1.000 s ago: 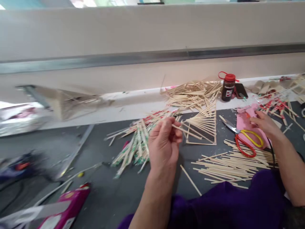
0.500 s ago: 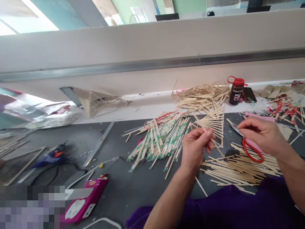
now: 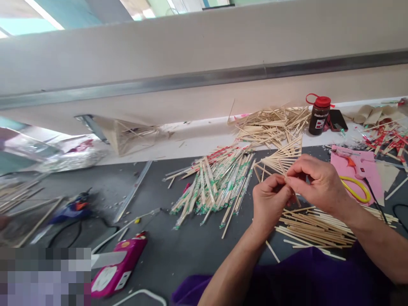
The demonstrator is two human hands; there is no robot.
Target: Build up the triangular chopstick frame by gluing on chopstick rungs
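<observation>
My left hand (image 3: 270, 199) is closed in a pinch on a thin wooden chopstick (image 3: 281, 168). My right hand (image 3: 315, 182) meets it, with thumb and fingertips pressed together at the same stick; the exact contact is partly hidden by the fingers. Just behind my hands lies a fan-shaped frame of joined chopsticks (image 3: 277, 157). Below my right hand, loose bare chopsticks (image 3: 318, 227) are spread side by side. A yellow loop handle (image 3: 358, 191) shows beside my right wrist, the rest of it hidden. A glue gun (image 3: 357, 163) rests on a pink sheet (image 3: 372, 180).
Plastic-wrapped chopsticks (image 3: 213, 182) lie left of my hands. Behind are a heap of bare sticks (image 3: 270, 125), a red-capped bottle (image 3: 319, 117) and a phone (image 3: 338, 120). Further left are a magenta box (image 3: 123, 263), a blue glue gun (image 3: 75, 208) and a cable (image 3: 105, 244).
My right hand has moved left to the chopstick in my left hand. The red-handled scissors it held are out of sight; the yellow handle and glue gun now show.
</observation>
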